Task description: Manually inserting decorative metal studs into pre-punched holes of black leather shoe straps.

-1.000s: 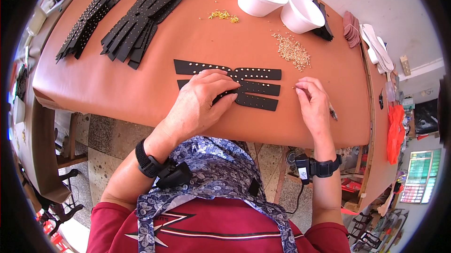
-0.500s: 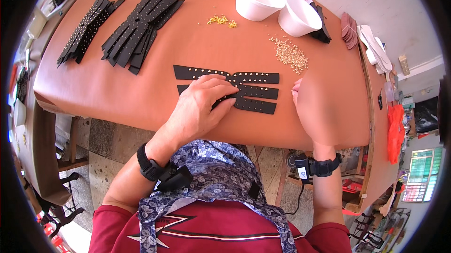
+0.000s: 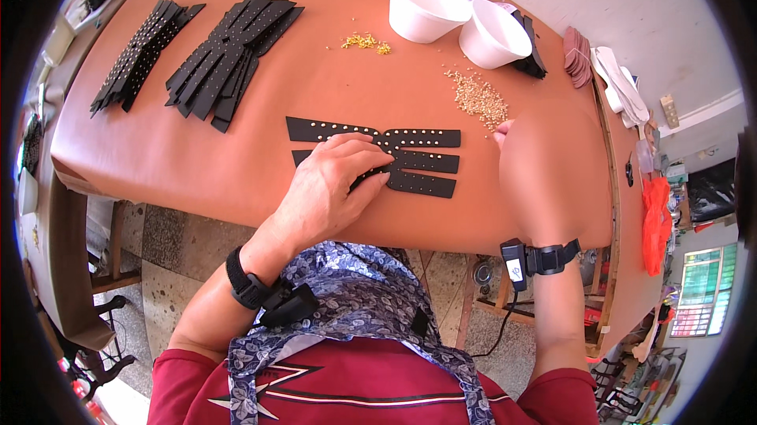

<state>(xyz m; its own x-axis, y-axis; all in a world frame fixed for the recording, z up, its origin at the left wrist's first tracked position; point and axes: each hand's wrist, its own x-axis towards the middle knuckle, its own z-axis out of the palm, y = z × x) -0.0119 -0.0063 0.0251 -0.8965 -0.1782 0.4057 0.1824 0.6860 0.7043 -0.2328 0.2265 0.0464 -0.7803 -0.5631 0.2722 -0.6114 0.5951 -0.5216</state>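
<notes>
Head view: left hand curved over a black strap piece, likely a sandal upper, flat on the brown-covered table near the front edge; pressing from above rather than pinching, with thumb and index fingertip apart. Right hand just beside the lower end of a heap of pale gold studs, mostly blurred; impossible to tell whether closed on a stud or not. Judged step: fetching a stud partway through decorating, with domes along the top prongs and the middle right one, only tiny dots on the lowest right. Next move, on that reading: a light pinch on a single stud, strap piece kept flat. Farther out, a small pile of yellow-gold fittings, two white bowls and, leftward, two stacks of studded black pieces. Writing: white label on the right wrist device, too small to read; no brand made out.
</notes>
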